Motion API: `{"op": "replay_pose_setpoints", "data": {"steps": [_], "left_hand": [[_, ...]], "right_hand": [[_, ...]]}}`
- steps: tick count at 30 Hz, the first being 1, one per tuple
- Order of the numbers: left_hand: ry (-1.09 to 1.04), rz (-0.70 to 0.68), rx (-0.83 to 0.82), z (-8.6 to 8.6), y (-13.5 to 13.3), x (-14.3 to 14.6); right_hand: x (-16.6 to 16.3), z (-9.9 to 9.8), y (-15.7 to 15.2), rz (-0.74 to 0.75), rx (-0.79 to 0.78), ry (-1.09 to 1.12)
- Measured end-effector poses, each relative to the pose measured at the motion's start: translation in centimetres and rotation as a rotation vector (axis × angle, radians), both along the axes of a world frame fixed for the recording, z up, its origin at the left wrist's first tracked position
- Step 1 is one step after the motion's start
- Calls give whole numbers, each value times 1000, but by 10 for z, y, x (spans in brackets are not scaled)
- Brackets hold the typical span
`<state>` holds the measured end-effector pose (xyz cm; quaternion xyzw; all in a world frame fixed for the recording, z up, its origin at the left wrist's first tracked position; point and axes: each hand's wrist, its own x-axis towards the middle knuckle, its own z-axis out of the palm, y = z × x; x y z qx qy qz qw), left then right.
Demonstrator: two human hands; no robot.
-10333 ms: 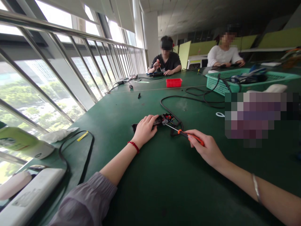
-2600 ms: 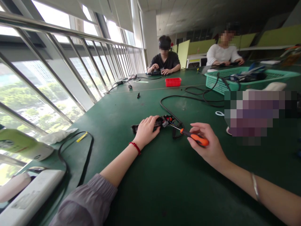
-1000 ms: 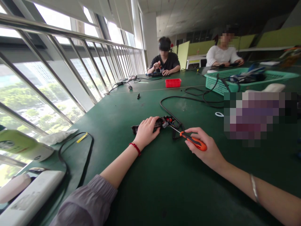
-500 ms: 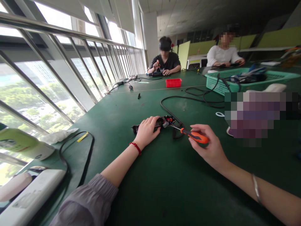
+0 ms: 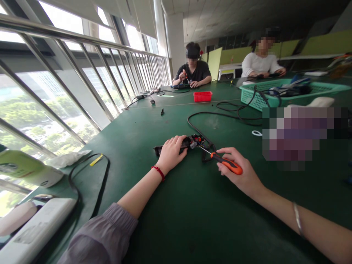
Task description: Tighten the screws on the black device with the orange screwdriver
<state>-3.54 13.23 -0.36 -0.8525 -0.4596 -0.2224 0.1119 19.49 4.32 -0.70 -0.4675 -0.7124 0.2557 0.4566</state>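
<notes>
A small black device (image 5: pixel 189 141) with exposed wires lies on the green table (image 5: pixel 176 205). My left hand (image 5: pixel 171 153) lies over its left part, fingers curled down on it, pressing it to the table. My right hand (image 5: pixel 241 173) is closed round an orange-handled screwdriver (image 5: pixel 223 163). The screwdriver's thin metal shaft points up-left, and its tip rests at the device's right end. A black cable (image 5: pixel 209 126) runs from the device away toward the back.
A red tray (image 5: pixel 202 96) sits further back, a teal basket (image 5: pixel 277 93) of cables at the right. White devices (image 5: pixel 35 227) and a looped black cable (image 5: pixel 88 176) lie at the left near the window railing. Two other people work at the far end.
My right hand has tipped the screwdriver handle slightly down and back toward me. My left hand and the device have not moved.
</notes>
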Motion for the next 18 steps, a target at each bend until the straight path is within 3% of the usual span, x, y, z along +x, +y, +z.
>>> {"op": "replay_pose_setpoints", "data": {"steps": [6,14,18], "left_hand": [[0,-2,2,0,0,0],[1,5,1,-1,1,0],[2,3,-1,-1,2,0]], "right_hand": [[0,-2,3,-89,161,48],[-1,0,2,-2,-136,-75],[-1,3,-1,52,-139,-240]]}}
